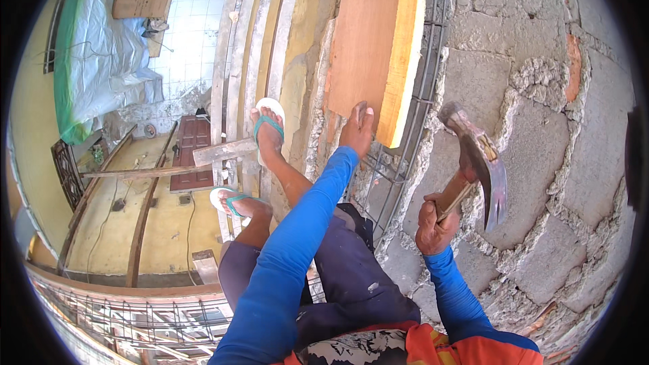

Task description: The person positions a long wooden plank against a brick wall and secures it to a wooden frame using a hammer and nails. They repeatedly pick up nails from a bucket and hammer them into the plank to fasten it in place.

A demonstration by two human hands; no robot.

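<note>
My right hand [436,226] is wrapped round the handle of a claw hammer [490,169], its worn metal head raised over the rough block wall. At the near end of a long wooden board [365,34], my left hand [357,130] rests with thumb and fingers drawn together. Whatever is between those fingertips, if anything, is hidden or too small to make out. The board has a reddish-brown face and a pale yellow edge. Right beside it runs a rebar cage [419,101] of dark rods, between board and wall.
Several narrow planks [253,34] lie lengthwise at left, under my sandalled feet [268,128]. A short wood piece [223,152] crosses them. Far below at left are a tiled floor [196,34], plastic sheeting [101,54] and a brown door [193,149]. The block wall [534,149] fills the right.
</note>
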